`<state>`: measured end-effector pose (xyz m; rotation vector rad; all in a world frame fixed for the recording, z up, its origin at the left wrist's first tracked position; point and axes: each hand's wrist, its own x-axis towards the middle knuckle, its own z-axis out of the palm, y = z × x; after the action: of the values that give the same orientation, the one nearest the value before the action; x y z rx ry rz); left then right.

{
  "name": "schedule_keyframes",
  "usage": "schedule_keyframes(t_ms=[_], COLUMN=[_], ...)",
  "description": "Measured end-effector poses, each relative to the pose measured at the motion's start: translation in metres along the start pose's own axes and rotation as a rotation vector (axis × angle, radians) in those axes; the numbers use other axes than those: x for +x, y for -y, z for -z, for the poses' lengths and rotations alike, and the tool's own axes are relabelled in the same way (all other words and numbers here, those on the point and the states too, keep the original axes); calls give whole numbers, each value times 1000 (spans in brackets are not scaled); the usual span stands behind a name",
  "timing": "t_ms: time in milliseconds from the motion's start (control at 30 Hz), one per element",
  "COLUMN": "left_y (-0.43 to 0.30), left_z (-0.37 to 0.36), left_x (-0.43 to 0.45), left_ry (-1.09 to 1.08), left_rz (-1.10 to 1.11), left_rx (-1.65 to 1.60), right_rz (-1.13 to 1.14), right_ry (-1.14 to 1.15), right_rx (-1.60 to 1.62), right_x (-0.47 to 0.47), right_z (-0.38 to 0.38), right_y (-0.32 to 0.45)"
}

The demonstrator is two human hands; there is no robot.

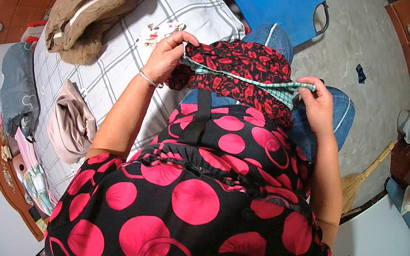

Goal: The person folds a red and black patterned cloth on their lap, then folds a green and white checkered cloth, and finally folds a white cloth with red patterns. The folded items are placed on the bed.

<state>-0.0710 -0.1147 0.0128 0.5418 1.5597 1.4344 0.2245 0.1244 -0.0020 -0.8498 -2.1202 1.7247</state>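
Note:
A black cloth with a red pattern (241,58) is stretched between my two hands over my lap. My left hand (170,55) pinches its edge at the left, where a pale strip shows. With thumb and fingers my right hand (317,102) grips the end of a green-and-white checked fabric strip (253,81), which runs along the cloth between both hands. Part of the cloth hangs in folds under the strip. Just behind my left hand, a white printed cloth (155,34) lies on the bed.
The checked bedcover (114,84) carries a brown padded jacket (91,3) and a folded pink garment (71,122). A grey cloth (21,85) lies at the bed's left edge. Ahead is a blue panel (278,6). A straw broom (364,175) rests on the concrete floor (350,38) at right.

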Motion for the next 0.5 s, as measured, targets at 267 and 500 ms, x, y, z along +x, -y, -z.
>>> schedule_keyframes(t_ms=[267,500], left_y=[-41,-56], left_z=[-19,-15], left_x=[4,-34], left_ry=[-34,-15], left_rz=[-101,-154], left_rx=[-209,-197], right_rz=[25,-9], right_ry=[-167,4], right_rx=[553,499], right_x=[12,-23], right_z=[17,29], right_y=[23,44])
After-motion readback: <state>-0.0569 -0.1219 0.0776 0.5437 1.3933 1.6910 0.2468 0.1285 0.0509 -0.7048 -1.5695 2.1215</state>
